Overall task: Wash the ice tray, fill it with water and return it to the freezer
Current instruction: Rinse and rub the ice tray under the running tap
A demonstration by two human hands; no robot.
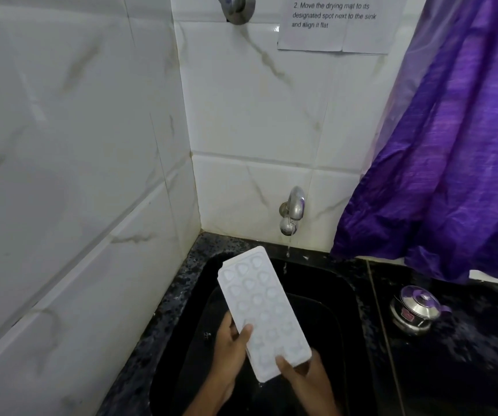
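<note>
A white ice tray with heart-shaped cells is held over the black sink, tilted with its far end raised toward the wall. My left hand grips its left long edge, thumb on top. My right hand holds the near corner from below and the right. A chrome tap on the tiled wall drips a thin trickle of water just right of the tray's far end.
A small steel pot with a lid stands on the black counter right of the sink. A purple curtain hangs over the counter's back right. White tiled walls close in the left and back; a paper note is stuck up high.
</note>
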